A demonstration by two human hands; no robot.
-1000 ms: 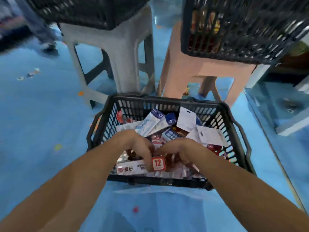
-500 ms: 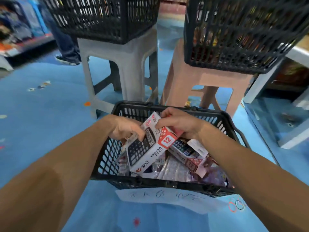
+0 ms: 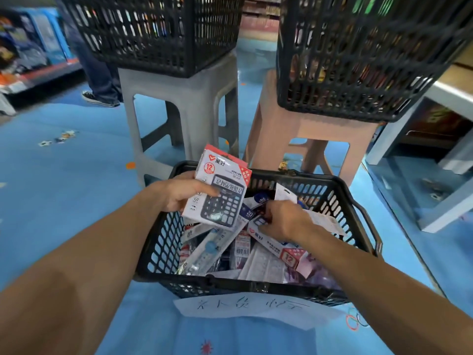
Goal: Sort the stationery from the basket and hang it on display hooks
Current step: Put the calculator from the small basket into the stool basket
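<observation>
Lifted calculator box (image 3: 217, 190), far left: "12" in red roundel; printed display "123456789012"; "GT" on left margin. Near right, second calculator box (image 3: 281, 249): "12" on red square. Blue packet (image 3: 249, 213): "20". Handwritten paper sheet (image 3: 250, 307): illegible.

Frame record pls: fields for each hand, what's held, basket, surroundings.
left hand: grips boxed calculator, held above the basket's far-left corner
right hand: down in the basket, fingers curled at the end of second calculator box; grip unclear
basket: black, on blue floor, holds mixed packaged stationery
paper label: handwritten, on the floor in front of the basket
grey stool: bears second black basket
pink stool: bears third black basket
hooks: none in view
</observation>
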